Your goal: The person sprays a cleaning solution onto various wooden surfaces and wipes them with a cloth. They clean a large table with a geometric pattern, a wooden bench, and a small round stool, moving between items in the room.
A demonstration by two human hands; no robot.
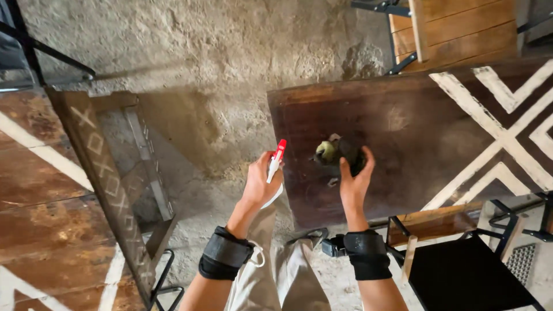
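— Which way does the spray bottle (275,163) point?

— Its long axis runs from about seven o'clock up to one o'clock, red nozzle uppermost, white body below. The left hand (261,184) is wrapped around that body, over the concrete floor (219,75) just off the table's edge.

— Any label on it?

— None I can make out.

— And the other hand?

— The right hand (354,181) presses its fingers on a crumpled dark-and-yellow-green cloth (339,152), lying on the dark wooden table (403,126) at three o'clock of the bottle, close by. White painted stripes cross the tabletop further toward three o'clock.
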